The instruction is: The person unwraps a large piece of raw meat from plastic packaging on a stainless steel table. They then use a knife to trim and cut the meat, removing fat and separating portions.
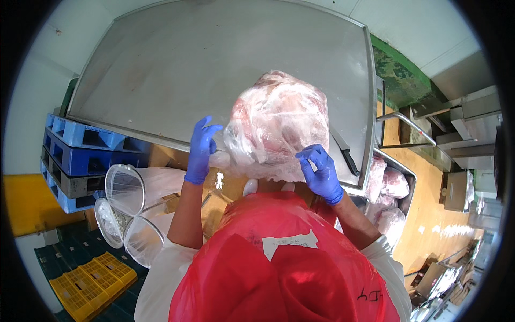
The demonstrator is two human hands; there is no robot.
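Note:
A large block of pale pink meat in crumpled clear plastic [276,115] lies at the front of the steel table [171,64]. My left hand [203,150] in a blue glove is raised just left of it, fingers bent and apart, holding nothing. My right hand [322,172], also gloved blue, pinches the plastic wrap at the block's lower right. A black-handled knife [350,161] lies on the table to the right of the meat.
A steel bin with wrapped meat [392,185] stands right of me, near a rail [407,121]. At left are stacked pallets [91,139], bag-lined hoops [134,204] and yellow crates [91,282]. Boxes [456,190] sit on the floor at right.

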